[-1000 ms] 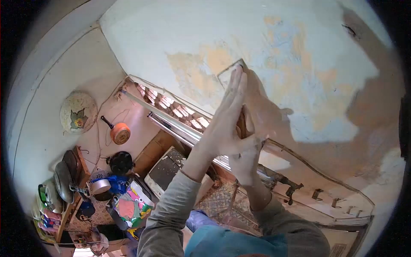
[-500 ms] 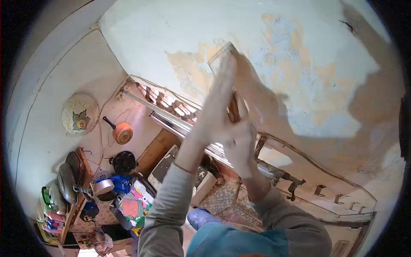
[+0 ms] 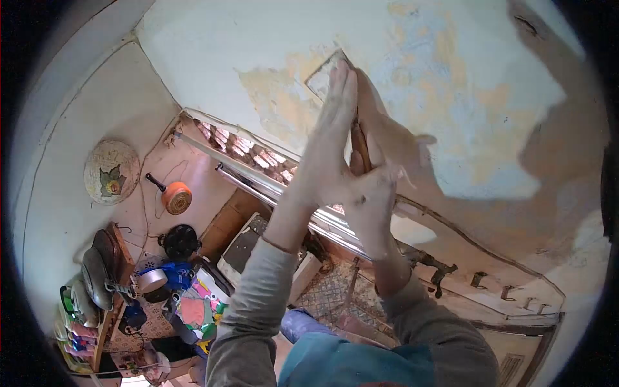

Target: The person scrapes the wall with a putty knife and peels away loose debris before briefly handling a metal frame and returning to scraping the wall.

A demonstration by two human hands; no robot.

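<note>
A wide, square-ended putty knife (image 3: 320, 79) lies with its blade against the patched wall, and its brown wooden handle points down toward me. My left hand (image 3: 325, 145) is open, its fingers stretched out together and laid flat over the blade. Just below, my right hand (image 3: 373, 193) is closed around the handle, partly hidden behind my left palm. Around the blade, the wall (image 3: 490, 39) shows bare orange-beige areas and smeared pale grey-white patches (image 3: 419, 84).
A narrow window opening (image 3: 248, 147) and metal rails run below the work area. Brackets (image 3: 478, 279) stick out lower right. On the left hang an orange pan (image 3: 176, 197) and a round woven plate (image 3: 111, 172); pots crowd a wooden shelf (image 3: 122, 258).
Both hands and the putty knife have shifted slightly up the wall. The view has moved a little, and the hands, blurred before, are sharper now. The grip stays the same.
</note>
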